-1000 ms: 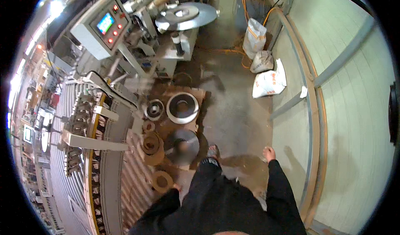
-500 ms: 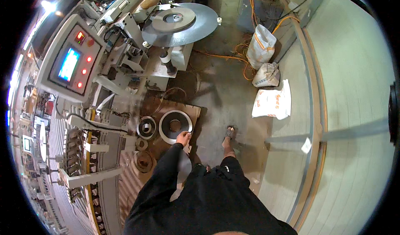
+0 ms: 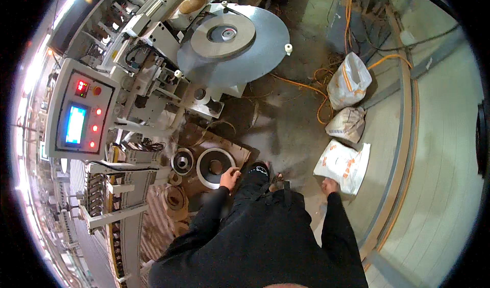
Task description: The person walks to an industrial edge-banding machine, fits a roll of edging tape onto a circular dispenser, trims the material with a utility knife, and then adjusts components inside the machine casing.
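A large grey round turntable (image 3: 245,48) topped the machine, well above the white reel (image 3: 215,167), with a smaller disc (image 3: 222,34) centred on it. Left of the reel stood the control panel (image 3: 80,115) with its lit screen. Three sacks (image 3: 343,165) lay on the floor to the reel's right. The white reel itself lay flat on a brown board (image 3: 240,150), not yet lifted, a smaller dark spool (image 3: 182,161) just beside it. The left hand (image 3: 229,178) touched the reel's lower right edge, fingers curled on the rim; a firm grasp could not be confirmed. The right hand (image 3: 329,187) hung loose and empty, well apart.
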`<state>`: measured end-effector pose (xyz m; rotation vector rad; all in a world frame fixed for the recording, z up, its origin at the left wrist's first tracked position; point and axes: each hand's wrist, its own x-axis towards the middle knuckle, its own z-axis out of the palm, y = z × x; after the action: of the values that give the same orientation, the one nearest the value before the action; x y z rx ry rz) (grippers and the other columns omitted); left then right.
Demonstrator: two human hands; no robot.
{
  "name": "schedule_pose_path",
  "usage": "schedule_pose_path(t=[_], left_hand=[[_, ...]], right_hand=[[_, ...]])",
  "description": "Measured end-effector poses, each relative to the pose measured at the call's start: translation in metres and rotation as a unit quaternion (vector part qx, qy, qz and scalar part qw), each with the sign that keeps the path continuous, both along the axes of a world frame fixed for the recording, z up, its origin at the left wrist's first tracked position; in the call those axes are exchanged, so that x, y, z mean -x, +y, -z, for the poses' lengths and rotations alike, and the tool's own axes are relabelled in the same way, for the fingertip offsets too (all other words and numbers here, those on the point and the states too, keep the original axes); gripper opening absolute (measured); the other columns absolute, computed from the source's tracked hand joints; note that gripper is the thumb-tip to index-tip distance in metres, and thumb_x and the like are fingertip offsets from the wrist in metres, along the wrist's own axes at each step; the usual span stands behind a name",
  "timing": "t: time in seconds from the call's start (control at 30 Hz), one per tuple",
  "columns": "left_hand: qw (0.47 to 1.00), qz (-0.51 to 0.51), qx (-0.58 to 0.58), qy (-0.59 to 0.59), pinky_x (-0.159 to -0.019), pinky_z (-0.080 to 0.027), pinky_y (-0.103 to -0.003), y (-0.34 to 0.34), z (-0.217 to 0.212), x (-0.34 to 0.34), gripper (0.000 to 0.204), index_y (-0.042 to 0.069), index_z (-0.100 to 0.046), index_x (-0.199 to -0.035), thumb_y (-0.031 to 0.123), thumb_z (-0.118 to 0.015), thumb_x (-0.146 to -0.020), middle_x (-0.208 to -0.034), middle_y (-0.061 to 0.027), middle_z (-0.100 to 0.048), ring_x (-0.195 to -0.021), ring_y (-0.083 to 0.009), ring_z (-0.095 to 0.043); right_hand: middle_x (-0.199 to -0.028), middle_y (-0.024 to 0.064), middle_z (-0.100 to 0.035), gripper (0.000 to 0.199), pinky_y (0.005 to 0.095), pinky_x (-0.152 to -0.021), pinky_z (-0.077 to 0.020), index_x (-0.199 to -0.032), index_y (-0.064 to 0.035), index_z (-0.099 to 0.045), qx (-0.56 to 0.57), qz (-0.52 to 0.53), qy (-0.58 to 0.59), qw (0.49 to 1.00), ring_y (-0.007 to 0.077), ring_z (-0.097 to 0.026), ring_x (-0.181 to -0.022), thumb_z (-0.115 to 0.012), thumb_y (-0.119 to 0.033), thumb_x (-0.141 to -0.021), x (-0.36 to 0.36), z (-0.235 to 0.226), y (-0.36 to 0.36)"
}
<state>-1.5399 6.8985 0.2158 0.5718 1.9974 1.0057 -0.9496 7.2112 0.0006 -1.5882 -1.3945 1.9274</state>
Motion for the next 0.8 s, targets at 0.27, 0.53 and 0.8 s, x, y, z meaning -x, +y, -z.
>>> schedule_pose_path(t=[0.27, 0.53, 0.8], left_hand=[[0.982, 0.120, -0.095, 0.111, -0.091, -0.055, -0.045, 0.220, -0.069, 0.060, 0.030, 0.009, -0.071, -0.124, 0.030, -0.061, -0.105, -0.117, -0.0164, -0.075, -0.108, -0.0369, -0.070], [0.957, 0.125, -0.092, 0.247, -0.095, -0.054, -0.046, 0.379, -0.135, 0.195, 0.032, 0.009, -0.070, -0.128, 0.031, -0.060, -0.106, -0.122, -0.0133, -0.073, -0.109, -0.0346, -0.069], [0.969, 0.014, -0.100, 0.225, -0.091, -0.056, -0.043, 0.466, -0.141, 0.281, 0.028, 0.012, -0.073, -0.123, 0.030, -0.064, -0.103, -0.118, -0.0106, -0.075, -0.105, -0.0317, -0.072]], right_hand=[[-0.101, 0.0085, -0.073, 0.026, 0.0324, -0.062, -0.0551, -0.120, -0.0072, -0.062, 0.062, 0.163, 0.167, 0.970, 0.0215, -0.072, -0.081, -0.064, -0.023, -0.100, 0.164, -0.050, 0.264], [-0.110, 0.0148, -0.076, 0.030, 0.0438, -0.080, -0.0583, -0.123, -0.0028, -0.069, 0.177, -0.084, -0.177, 0.965, 0.0303, -0.074, -0.099, -0.061, -0.025, -0.105, 0.319, -0.087, 0.211], [-0.103, 0.0213, -0.072, 0.029, 0.0528, -0.089, -0.0534, -0.123, -0.0070, -0.069, -0.270, -0.521, -0.293, 0.755, 0.0430, -0.068, -0.103, -0.054, -0.023, -0.104, 0.264, -0.008, 0.330]])
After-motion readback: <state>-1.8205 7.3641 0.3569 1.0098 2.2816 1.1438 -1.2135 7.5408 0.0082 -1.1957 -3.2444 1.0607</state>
